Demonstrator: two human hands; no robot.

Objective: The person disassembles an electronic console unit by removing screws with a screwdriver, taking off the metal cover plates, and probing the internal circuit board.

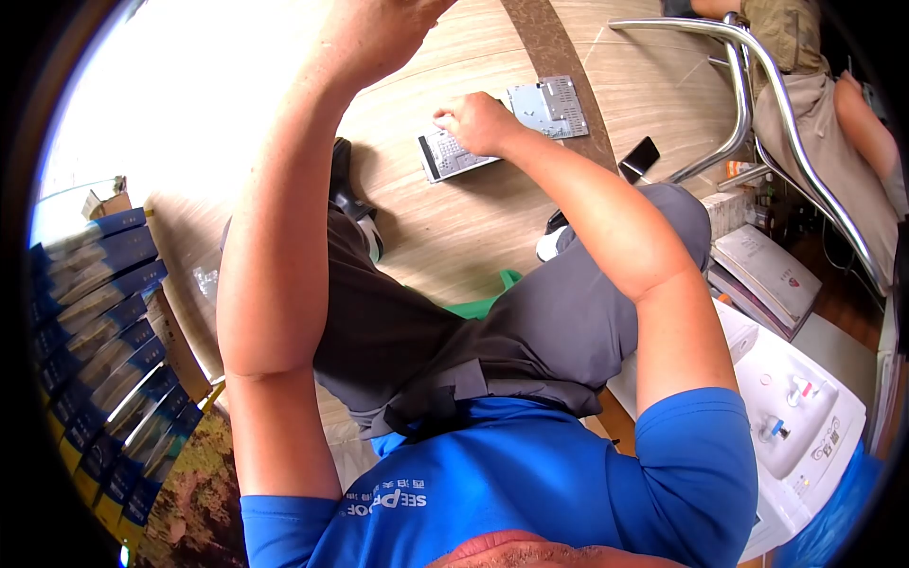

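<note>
My right hand (481,124) is closed, its fingers curled over a flat silver metal case with perforations (455,156) on the floor. What those fingers hold, if anything, is hidden. Just beyond this hand lies a flat metal cover plate (549,107) with slots and holes. My left hand (383,36) is raised high at the top edge of the view, with its fingers mostly cut off by the frame.
A black phone-like object (639,159) lies near my right knee. A chrome chair frame (772,90) and another person (814,104) are at the right. Beside me stand a white water dispenser (791,407) and, at the left, stacked blue boxes (104,350).
</note>
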